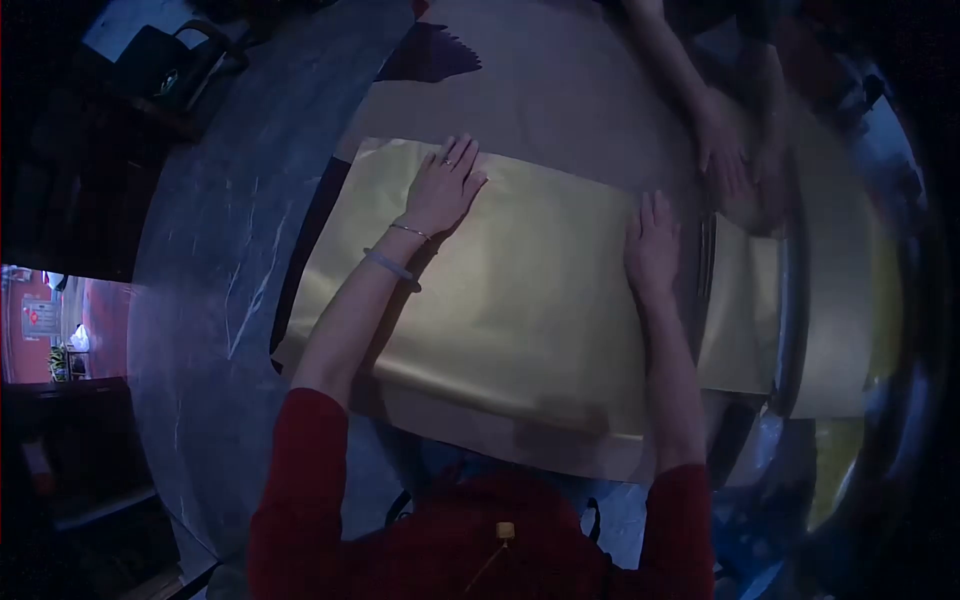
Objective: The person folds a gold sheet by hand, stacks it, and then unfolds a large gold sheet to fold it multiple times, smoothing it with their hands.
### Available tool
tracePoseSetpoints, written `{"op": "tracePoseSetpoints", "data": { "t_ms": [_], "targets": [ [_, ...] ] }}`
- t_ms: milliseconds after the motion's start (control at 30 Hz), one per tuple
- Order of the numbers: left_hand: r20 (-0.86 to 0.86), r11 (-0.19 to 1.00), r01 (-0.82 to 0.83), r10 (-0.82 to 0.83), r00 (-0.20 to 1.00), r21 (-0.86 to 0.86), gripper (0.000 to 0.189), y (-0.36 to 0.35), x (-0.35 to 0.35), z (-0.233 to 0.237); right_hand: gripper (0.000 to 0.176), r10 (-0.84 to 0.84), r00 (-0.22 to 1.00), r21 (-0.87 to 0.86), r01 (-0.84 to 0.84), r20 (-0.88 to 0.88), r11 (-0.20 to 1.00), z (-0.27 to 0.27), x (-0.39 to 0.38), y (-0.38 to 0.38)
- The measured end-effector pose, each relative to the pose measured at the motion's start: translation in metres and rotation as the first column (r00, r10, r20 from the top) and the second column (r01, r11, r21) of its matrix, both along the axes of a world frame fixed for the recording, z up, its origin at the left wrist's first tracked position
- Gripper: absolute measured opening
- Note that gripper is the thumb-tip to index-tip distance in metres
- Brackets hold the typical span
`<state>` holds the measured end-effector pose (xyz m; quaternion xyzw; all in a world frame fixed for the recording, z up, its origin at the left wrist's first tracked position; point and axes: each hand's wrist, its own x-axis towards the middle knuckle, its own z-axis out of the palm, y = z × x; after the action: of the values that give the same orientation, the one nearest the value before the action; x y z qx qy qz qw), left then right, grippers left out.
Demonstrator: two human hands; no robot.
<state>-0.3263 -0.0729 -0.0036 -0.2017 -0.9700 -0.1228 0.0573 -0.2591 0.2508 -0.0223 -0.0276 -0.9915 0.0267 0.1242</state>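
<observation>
On the gold sheet [500,300], your left hand [445,190] lies flat near its far edge, fingers spread and straight, gripping nothing. Your right hand [652,245] presses flat at the sheet's right edge, fingers extended and close together, also holding nothing. The sheet lies on brown paper [560,90], which shows beyond its far edge and under its near edge. A grey stone table [210,280] runs along the sheet's left. Just right of the sheet lies a second gold piece [740,310], and past the sheet's far right corner another person's hand [722,150] rests flat. A dark bag [165,70] sits well beyond the sheet's far left corner.
</observation>
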Motion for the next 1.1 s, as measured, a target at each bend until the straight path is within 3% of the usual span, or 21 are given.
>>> {"op": "tracePoseSetpoints", "data": {
  "t_ms": [233, 300, 467, 633, 733, 767, 833, 867, 967, 1100],
  "targets": [
    [-0.051, 0.991, -0.135, 0.136, 0.989, 0.027, 0.061, -0.003, 0.001, -0.007, 0.048, 0.004, 1.000, -0.048, -0.003, 0.002, 0.999, 0.004, 0.000, 0.001],
    [-0.069, 0.962, -0.265, 0.270, 0.961, 0.066, 0.064, -0.007, 0.000, -0.008, 0.051, -0.072, 0.997, -0.051, 0.071, -0.003, 0.996, 0.004, -0.002, -0.001],
    [-0.095, 0.851, -0.523, 0.524, 0.846, 0.039, 0.074, -0.021, 0.004, -0.013, 0.053, -0.075, 0.996, -0.047, 0.077, 0.051, 0.996, 0.000, -0.004, 0.015],
    [-0.081, 0.826, -0.563, 0.562, 0.823, 0.009, 0.076, -0.024, 0.008, 0.004, 0.053, -0.064, 0.998, -0.032, 0.064, -0.004, 0.997, 0.012, -0.003, 0.011],
    [-0.214, 0.847, -0.531, 0.515, 0.830, -0.019, 0.068, -0.023, 0.010, 0.001, 0.053, -0.055, 0.998, 0.025, 0.054, 0.031, 0.998, 0.007, -0.006, 0.011],
    [-0.200, 0.891, -0.454, 0.445, 0.873, -0.002, 0.062, -0.024, 0.007, 0.000, 0.053, -0.079, 0.996, 0.002, 0.079, 0.049, 0.997, 0.008, -0.007, 0.008],
    [-0.173, 0.986, -0.119, 0.138, 0.975, 0.118, 0.059, -0.020, 0.003, 0.000, 0.053, -0.078, 0.996, -0.030, 0.079, 0.039, 0.996, 0.000, -0.014, 0.013],
    [-0.112, 0.994, -0.054, 0.064, 0.992, 0.093, 0.057, -0.019, 0.005, -0.002, 0.053, -0.059, 0.998, -0.031, 0.060, 0.039, 0.998, -0.008, -0.016, 0.018],
    [-0.099, 0.973, -0.218, 0.225, 0.969, 0.079, 0.058, -0.016, 0.008, -0.005, 0.053, -0.076, 0.996, -0.053, 0.078, 0.049, 0.996, -0.001, -0.011, 0.017],
    [-0.086, 0.954, -0.291, 0.297, 0.951, 0.078, 0.070, -0.018, 0.012, 0.005, 0.054, -0.080, 0.995, -0.081, 0.085, 0.057, 0.993, 0.001, -0.008, 0.019]
  ]
}}
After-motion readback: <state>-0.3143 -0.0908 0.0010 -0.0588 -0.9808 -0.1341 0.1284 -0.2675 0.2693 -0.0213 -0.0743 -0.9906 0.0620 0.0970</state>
